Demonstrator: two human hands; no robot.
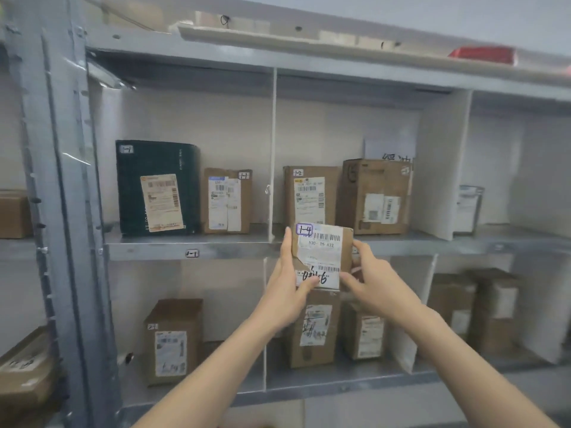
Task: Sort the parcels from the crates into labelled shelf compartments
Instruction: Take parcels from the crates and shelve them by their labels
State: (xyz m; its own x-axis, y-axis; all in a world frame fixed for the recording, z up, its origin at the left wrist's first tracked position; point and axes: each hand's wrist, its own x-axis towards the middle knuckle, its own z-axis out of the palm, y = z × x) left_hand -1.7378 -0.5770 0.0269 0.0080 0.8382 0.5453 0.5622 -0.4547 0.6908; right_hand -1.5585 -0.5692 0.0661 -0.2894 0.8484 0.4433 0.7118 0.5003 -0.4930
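A small brown cardboard parcel (327, 251) with a white label and a tag reading 1-4 is held upright in front of the grey metal shelf (148, 244). My left hand (289, 285) grips its left edge, thumb on the lower label. My right hand (369, 282) pinches its right side and lower corner. The parcel hangs level with the shelf board, in front of the compartment holding a box tagged 1-2 (309, 196). The shelf edge carries a tag 1-1 (192, 253) under the left compartment.
The upper left compartment holds a dark green box (156, 188) and a brown box (227, 200). Another brown box (375, 196) stands right of the 1-2 one. Lower compartments hold several brown boxes (173, 341). White dividers (273, 149) split the shelves. A thick steel upright (58, 211) stands left.
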